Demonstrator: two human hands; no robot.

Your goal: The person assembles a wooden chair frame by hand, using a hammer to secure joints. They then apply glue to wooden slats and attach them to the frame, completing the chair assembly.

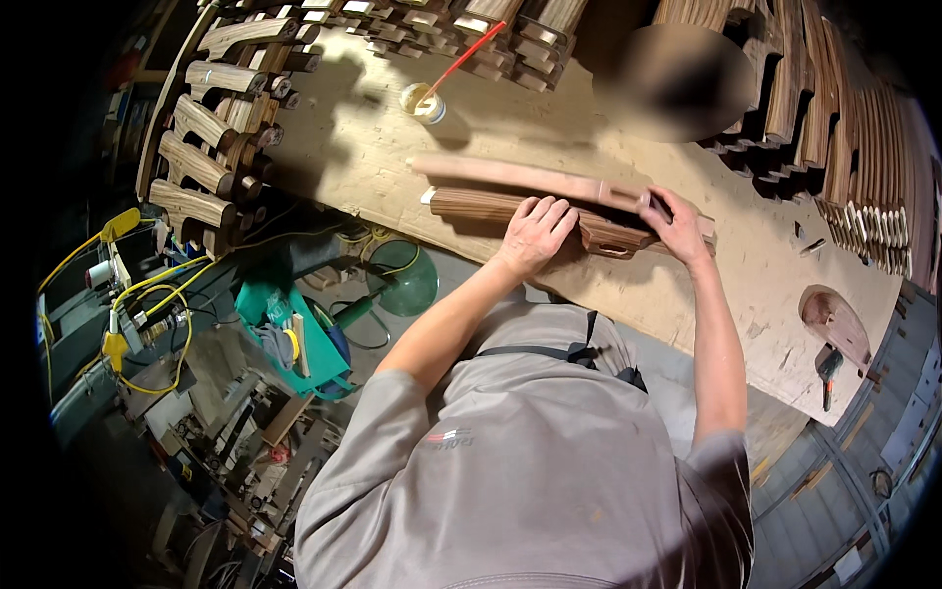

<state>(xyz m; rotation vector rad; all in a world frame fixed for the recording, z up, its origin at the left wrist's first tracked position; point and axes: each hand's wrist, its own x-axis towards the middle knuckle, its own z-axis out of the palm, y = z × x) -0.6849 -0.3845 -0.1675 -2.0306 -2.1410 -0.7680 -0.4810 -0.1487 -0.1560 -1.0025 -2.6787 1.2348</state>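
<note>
A dark striped wooden gunstock (476,204) lies on the bench just in front of me, with a small white tip at its left end. My left hand (535,234) rests over its middle, fingers closed across the top. Right behind it is a paler wooden gunstock (510,177), smeared by motion, with a slot near its right part. The fingers of my right hand (679,228) are bent round the right end of this paler one. Whether the two stocks touch is hard to make out.
A small pot (423,104) with a red-handled brush (466,59) stands beyond the stocks. Stacked gunstocks line the left (196,162), back and right (810,88) of the bench (343,167). Near the right edge are a wooden piece (834,319) and a black-and-orange tool (829,368).
</note>
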